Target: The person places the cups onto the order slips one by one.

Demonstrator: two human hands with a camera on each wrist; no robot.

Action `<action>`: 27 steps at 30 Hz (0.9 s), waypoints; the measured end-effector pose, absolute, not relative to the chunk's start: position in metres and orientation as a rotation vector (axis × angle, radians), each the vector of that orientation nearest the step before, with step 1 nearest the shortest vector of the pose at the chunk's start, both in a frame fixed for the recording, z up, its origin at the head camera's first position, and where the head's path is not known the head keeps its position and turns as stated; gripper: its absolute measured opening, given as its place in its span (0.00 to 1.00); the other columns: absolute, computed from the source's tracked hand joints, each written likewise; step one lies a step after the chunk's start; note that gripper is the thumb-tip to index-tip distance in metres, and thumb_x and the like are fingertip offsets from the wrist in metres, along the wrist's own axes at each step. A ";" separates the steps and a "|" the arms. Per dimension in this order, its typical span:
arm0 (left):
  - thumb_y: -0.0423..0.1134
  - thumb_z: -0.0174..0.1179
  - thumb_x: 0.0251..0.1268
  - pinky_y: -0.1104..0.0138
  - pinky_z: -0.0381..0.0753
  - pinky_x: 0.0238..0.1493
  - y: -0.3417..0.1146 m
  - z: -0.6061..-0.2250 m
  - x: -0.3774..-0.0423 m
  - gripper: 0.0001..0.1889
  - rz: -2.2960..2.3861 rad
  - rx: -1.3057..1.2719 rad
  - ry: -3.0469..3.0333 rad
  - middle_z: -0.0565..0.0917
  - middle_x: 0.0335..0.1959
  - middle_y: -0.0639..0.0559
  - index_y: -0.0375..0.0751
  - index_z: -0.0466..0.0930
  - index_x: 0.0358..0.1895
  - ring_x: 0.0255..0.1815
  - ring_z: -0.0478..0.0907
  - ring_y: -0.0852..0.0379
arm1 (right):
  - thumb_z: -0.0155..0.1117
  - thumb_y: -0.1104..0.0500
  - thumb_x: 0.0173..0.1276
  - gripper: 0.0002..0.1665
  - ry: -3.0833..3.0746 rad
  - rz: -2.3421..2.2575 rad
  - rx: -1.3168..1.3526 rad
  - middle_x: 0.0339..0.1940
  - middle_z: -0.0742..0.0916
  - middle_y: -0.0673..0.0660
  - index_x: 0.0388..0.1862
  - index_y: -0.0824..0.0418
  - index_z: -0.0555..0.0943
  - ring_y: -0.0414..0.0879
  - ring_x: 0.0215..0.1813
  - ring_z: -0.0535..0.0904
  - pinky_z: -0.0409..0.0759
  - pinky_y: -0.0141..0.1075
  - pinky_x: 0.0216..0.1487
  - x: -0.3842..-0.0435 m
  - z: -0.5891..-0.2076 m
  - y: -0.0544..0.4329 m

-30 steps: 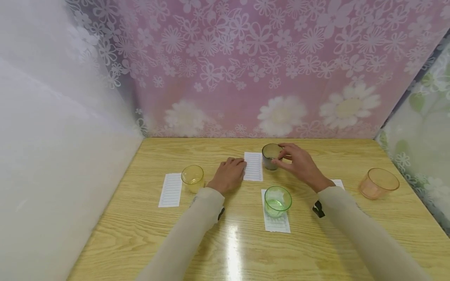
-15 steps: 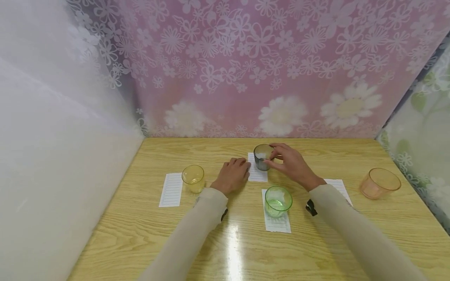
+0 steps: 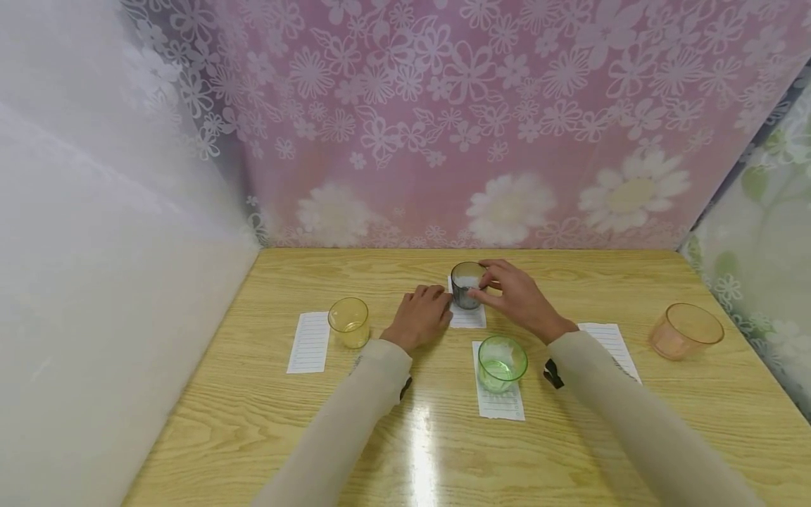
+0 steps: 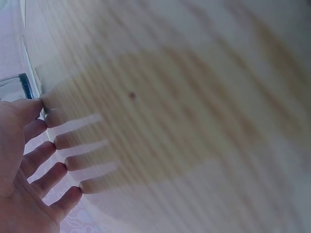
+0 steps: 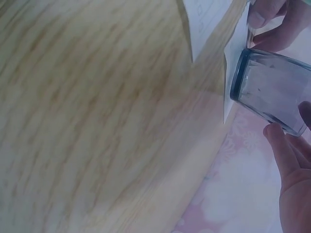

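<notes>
A smoky grey cup stands upright over a lined paper slip near the back of the table. My right hand pinches its right side near the rim between thumb and fingers. In the right wrist view the cup's thick base is right at the paper, and the right fingers lie along its upper wall. To the left, my left hand rests palm down with fingers spread, its fingertips on the table at the slip's left edge. The left wrist view shows those fingertips touching the wood.
A green cup stands on another slip in front. Left of my left hand are a yellow cup and a slip. At right, an orange cup stands beyond a slip partly under my forearm. A pink flowered curtain hangs behind.
My right hand has slid the grey cup leftward from beside the slip onto it. The slip and my left hand have shifted slightly right.
</notes>
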State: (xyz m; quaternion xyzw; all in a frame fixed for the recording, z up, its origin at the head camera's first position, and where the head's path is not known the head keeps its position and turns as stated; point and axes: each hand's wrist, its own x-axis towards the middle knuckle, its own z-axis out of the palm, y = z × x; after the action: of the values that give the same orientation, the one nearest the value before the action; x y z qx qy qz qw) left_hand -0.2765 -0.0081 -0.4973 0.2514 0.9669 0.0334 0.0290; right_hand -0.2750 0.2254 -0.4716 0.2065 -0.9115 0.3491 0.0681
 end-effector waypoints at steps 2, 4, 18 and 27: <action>0.52 0.45 0.93 0.47 0.73 0.79 -0.008 -0.497 -0.276 0.25 0.101 0.779 2.983 0.68 0.85 0.53 0.55 0.71 0.83 0.84 0.65 0.48 | 0.76 0.49 0.76 0.15 -2.750 1.051 0.619 0.79 0.78 0.64 0.43 0.59 0.83 0.63 0.74 0.80 0.87 0.54 0.68 -0.275 -0.473 0.225; 0.52 0.45 0.93 0.47 0.73 0.79 -0.008 -0.497 -0.276 0.25 0.106 0.780 2.983 0.69 0.85 0.53 0.55 0.71 0.82 0.84 0.65 0.48 | 0.76 0.49 0.77 0.15 -2.750 1.051 0.617 0.79 0.78 0.64 0.43 0.59 0.83 0.63 0.74 0.80 0.86 0.54 0.68 -0.275 -0.475 0.226; 0.53 0.48 0.91 0.50 0.73 0.80 -0.010 -0.501 -0.277 0.26 0.164 0.766 2.994 0.70 0.84 0.55 0.51 0.70 0.83 0.83 0.66 0.51 | 0.75 0.49 0.78 0.15 -2.730 1.085 0.617 0.79 0.77 0.63 0.43 0.58 0.82 0.63 0.75 0.79 0.86 0.55 0.69 -0.274 -0.480 0.223; 0.53 0.46 0.92 0.49 0.72 0.81 -0.012 -0.501 -0.279 0.27 0.154 0.768 2.977 0.69 0.85 0.55 0.51 0.70 0.83 0.84 0.65 0.51 | 0.72 0.47 0.80 0.18 -2.750 1.125 0.630 0.83 0.73 0.66 0.51 0.60 0.81 0.64 0.77 0.77 0.84 0.55 0.71 -0.274 -0.482 0.223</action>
State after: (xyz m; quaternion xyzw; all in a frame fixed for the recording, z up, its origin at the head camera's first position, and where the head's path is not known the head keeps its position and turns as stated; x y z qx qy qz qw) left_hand -0.2786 -0.0124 -0.5009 0.2492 0.9666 0.0499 0.0317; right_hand -0.2736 0.2226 -0.4822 0.2072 -0.9042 0.3698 0.0523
